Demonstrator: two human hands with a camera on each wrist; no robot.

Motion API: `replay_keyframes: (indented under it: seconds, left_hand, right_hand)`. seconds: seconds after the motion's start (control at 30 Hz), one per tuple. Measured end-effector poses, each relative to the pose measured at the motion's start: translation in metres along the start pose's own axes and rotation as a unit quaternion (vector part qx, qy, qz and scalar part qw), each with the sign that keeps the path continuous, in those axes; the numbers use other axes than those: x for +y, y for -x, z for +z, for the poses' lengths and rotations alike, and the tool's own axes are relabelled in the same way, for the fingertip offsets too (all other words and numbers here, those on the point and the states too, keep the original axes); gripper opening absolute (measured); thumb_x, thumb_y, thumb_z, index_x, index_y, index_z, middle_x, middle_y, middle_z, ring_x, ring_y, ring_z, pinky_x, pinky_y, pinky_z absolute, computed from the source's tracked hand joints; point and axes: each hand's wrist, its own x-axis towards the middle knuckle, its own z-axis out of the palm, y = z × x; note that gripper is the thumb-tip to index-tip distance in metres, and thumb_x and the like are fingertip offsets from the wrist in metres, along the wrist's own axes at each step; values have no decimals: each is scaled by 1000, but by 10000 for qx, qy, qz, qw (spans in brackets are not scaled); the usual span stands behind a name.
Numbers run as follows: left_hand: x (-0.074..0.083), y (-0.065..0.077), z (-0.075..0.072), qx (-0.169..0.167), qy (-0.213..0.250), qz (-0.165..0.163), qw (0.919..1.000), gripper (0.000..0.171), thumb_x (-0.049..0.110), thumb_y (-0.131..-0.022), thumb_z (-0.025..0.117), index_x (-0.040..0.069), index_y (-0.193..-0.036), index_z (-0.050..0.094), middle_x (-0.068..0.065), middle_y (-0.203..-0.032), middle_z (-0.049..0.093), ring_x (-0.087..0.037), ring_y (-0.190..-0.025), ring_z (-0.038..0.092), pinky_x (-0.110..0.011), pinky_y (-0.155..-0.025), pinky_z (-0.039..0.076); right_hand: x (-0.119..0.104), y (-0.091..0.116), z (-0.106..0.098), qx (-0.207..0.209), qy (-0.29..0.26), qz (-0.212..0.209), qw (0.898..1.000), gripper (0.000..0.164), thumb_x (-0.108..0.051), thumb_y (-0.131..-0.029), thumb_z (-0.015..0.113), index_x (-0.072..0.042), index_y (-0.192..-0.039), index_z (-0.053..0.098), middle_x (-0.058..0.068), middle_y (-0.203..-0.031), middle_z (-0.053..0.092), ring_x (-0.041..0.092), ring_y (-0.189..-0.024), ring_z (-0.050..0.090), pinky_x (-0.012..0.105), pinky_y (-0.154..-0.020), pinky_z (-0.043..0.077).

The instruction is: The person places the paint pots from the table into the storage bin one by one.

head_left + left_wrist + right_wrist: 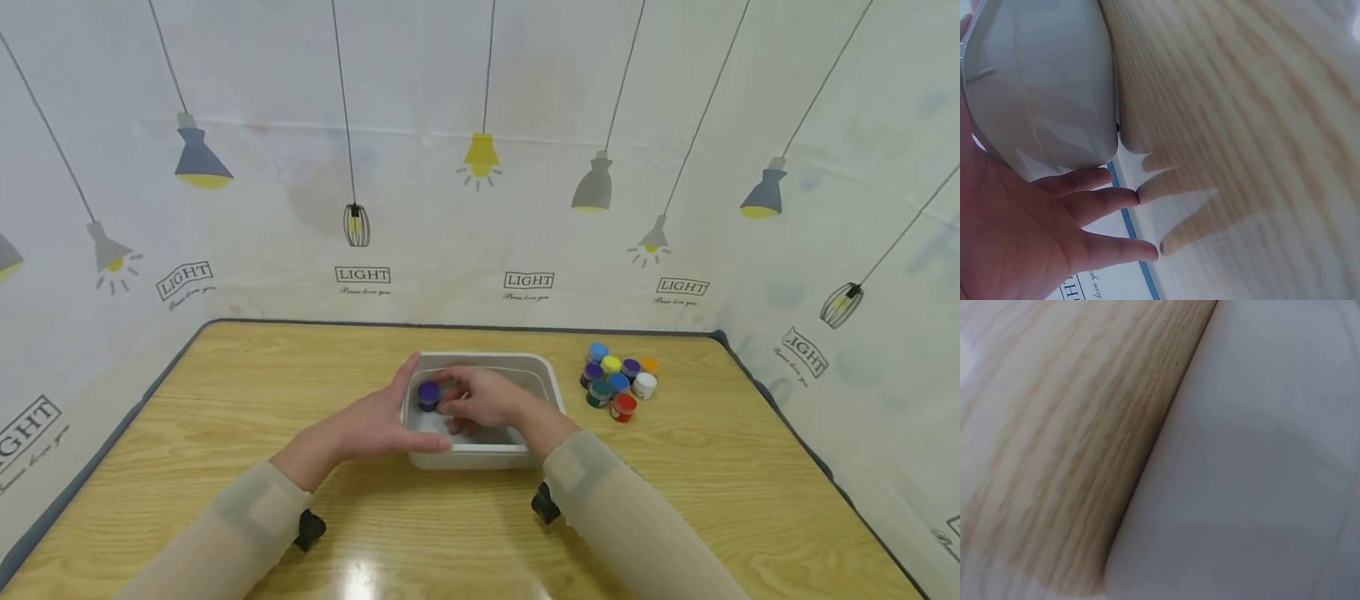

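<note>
A small jar with a purple lid (428, 395) stands at the left end inside a light grey plastic tray (480, 450). My right hand (480, 398) reaches into the tray, its loosely bent fingertips right at the jar's right side. At the tray's left end is my left hand (375, 425), the thumb lying along the front rim and the fingers stretched out by the left wall. In the left wrist view, the left hand (1016, 231) has its fingers spread beside the tray's outer wall (1054, 81). Only the tray's side (1241, 487) and tabletop show in the right wrist view.
Right of the tray stands a group of several small jars, among them a red one (623, 407), a green one (599, 393), a white one (644, 384) and an orange one (648, 365). The wooden table (420, 533) meets a lamp-printed curtain (450, 233) behind.
</note>
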Motion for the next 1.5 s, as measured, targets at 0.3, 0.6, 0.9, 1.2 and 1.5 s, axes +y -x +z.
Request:
replay_keyframes:
  seconds: [0.3, 0.6, 0.9, 1.2, 1.5]
  left_hand:
    - [-4, 0, 0, 8, -3, -29, 10000, 143, 77, -83, 82, 27, -177, -13, -28, -174, 37, -41, -150, 53, -61, -122, 45]
    - [-2, -1, 2, -67, 12, -88, 9999, 144, 79, -81, 82, 27, -177, -12, -25, -175, 36, -41, -152, 52, -62, -124, 43]
    - [-1, -2, 0, -8, -39, -72, 10000, 145, 77, -81, 83, 25, -177, -12, -24, -170, 45, -36, -139, 59, -64, -122, 45]
    - [-1, -2, 0, 48, -95, 28, 9999, 146, 75, -81, 85, 19, -177, -11, -30, -170, 43, -41, -143, 58, -63, -123, 43]
    - [0, 0, 1, 44, -58, 12, 10000, 147, 74, -81, 85, 20, -177, -12, -32, -173, 36, -46, -151, 52, -64, -125, 41]
  right_hand:
    - [-1, 2, -6, 196, 156, -97, 9996, 48, -8, -106, 71, -8, -153, 59, 14, -118, 79, 19, -83, 78, 34, -77, 67]
    - [-7, 21, -28, 471, -93, -133, 9988, 47, -20, -108, 72, -13, -153, 60, 13, -123, 78, 23, -96, 80, 43, -86, 67]
    - [-17, 61, -63, 1054, -480, -383, 9925, 45, -28, -108, 73, -21, -151, 63, 12, -120, 77, 27, -96, 79, 56, -90, 66]
    - [2, 100, -98, 1736, -444, -394, 9830, 41, -30, -107, 75, -20, -146, 65, 11, -113, 77, 26, -91, 77, 39, -81, 66]
    - [43, 134, -121, 2031, -559, -178, 9774, 41, -28, -109, 72, -10, -144, 64, -1, -104, 75, 21, -88, 75, 38, -81, 66]
